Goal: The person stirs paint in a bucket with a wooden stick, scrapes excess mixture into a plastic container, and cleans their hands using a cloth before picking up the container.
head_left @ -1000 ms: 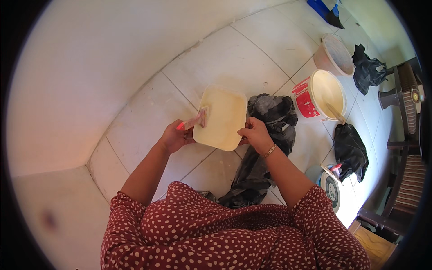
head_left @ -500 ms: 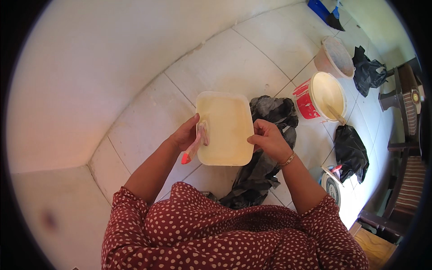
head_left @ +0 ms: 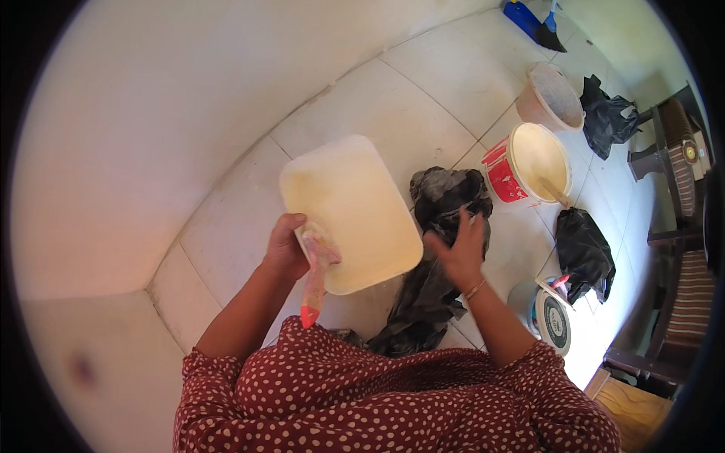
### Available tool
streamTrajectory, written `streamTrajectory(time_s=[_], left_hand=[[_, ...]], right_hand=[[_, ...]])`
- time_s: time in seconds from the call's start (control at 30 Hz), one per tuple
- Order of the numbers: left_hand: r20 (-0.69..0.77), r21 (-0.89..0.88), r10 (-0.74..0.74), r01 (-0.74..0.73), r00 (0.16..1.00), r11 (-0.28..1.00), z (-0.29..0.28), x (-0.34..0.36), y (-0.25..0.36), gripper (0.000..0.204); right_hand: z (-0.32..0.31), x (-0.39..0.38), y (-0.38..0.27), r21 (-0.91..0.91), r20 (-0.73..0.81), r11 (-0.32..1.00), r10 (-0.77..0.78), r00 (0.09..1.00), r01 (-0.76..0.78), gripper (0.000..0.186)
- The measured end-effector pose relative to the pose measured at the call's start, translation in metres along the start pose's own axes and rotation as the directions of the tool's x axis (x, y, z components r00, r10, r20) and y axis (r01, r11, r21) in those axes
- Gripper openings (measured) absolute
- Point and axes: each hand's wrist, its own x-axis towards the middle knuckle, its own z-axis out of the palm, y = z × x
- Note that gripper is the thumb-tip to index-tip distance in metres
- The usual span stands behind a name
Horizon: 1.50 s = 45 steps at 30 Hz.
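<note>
My left hand (head_left: 288, 245) grips the left side of a rectangular cream-coloured plastic tub (head_left: 362, 215), its thumb over the rim. The tub is tilted, with pale paint coating its inside. A paintbrush (head_left: 316, 283) with a red-tipped handle rests across the tub's left rim, its bristle end inside. Off the tub's right side, my right hand (head_left: 460, 253) is held with its fingers spread and nothing in it. Beneath that hand lies a crumpled black plastic bag (head_left: 442, 264) on the tiled floor.
Right of the bag stands a red and white bucket (head_left: 538, 164) of cream paint with a stick in it. Behind it is a dirty pale bucket (head_left: 555, 98). More black bags (head_left: 585, 253), a lidded container (head_left: 553, 321), wooden chairs (head_left: 683, 294) and a blue dustpan (head_left: 522, 19) lie around. A wall (head_left: 151, 128) rises at left.
My right hand has let go of the tub's right side and opened. The tub has turned anticlockwise in my left hand, and the brush has swung with its handle pointing more toward me.
</note>
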Motion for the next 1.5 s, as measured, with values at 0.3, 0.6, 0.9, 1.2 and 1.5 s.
streamTrajectory(time_s=[0.3, 0.6, 0.9, 1.2, 1.5], left_hand=[[0.094, -0.066, 0.178, -0.172, 0.979, 0.983, -0.029, -0.034, 0.053, 0.045], [-0.419, 0.171, 0.511, -0.488, 0.750, 0.856, -0.018, -0.046, 0.058, 0.053], [-0.371, 0.198, 0.535, -0.498, 0.759, 0.844, -0.009, -0.052, 0.075, 0.048], [-0.388, 0.208, 0.543, -0.504, 0.744, 0.838, 0.002, -0.046, 0.069, 0.056], [-0.306, 0.150, 0.487, -0.464, 0.818, 0.873, 0.019, -0.033, 0.062, 0.056]], right_hand=[[0.063, 0.027, 0.053, -0.296, 0.076, 0.951, -0.076, 0.994, 0.095, 0.056], [0.064, 0.169, 0.056, -0.174, 0.033, 0.971, 0.174, 0.984, -0.166, 0.065], [0.123, 0.034, -0.035, -0.159, 0.622, 0.810, -0.362, 0.694, 0.565, 0.062], [0.014, -0.131, 0.048, 0.034, 0.809, 0.824, -0.355, 0.468, 0.566, 0.044], [0.042, -0.132, 0.063, -0.321, 0.515, 0.811, -0.285, 0.809, 0.490, 0.029]])
